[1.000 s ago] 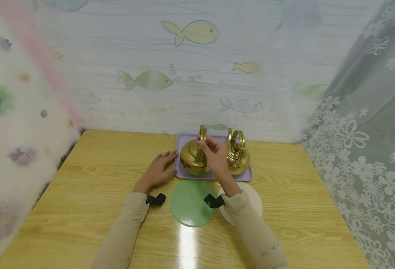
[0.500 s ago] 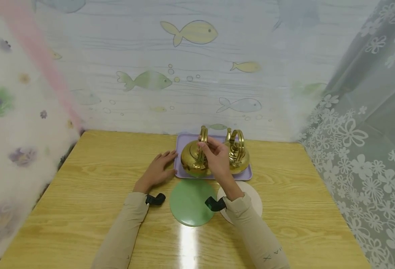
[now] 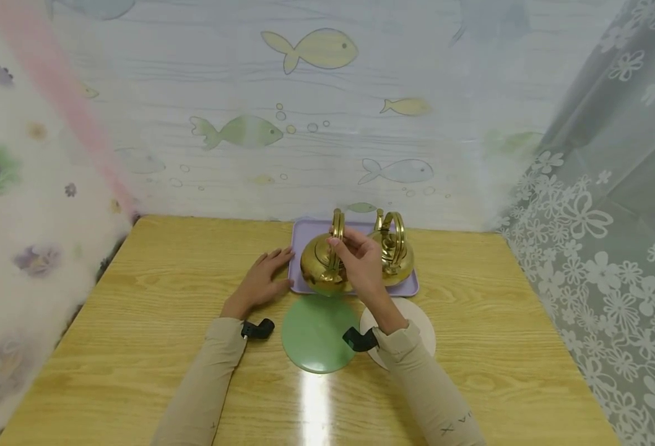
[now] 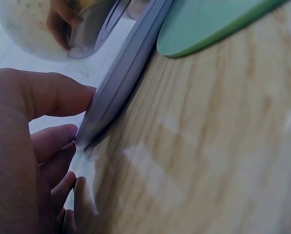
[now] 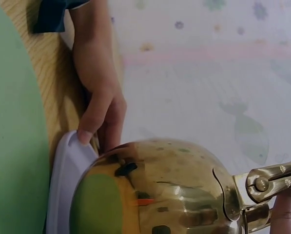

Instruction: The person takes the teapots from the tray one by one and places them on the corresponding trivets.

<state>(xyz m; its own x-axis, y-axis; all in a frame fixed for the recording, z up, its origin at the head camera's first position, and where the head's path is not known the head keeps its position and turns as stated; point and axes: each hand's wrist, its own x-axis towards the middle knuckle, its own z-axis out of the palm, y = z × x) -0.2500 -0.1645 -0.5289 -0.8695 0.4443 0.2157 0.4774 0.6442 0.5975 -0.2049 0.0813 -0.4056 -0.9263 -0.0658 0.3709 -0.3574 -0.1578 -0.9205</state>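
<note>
Held 1 golden kettle [image 3: 320,263], below the grip and over a lilac tray [image 3: 301,233], by its arched handle [image 3: 337,224] in the curled right hand [image 3: 363,259]. Left of it, touched the tray's edge with the outstretched left hand [image 3: 262,280].

Curtained indoor nook (fish-print backdrop [image 3: 305,148]), wood-grain table [image 3: 489,322]

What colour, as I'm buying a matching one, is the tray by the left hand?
The tray is light purple, clearest in the head view.
</note>
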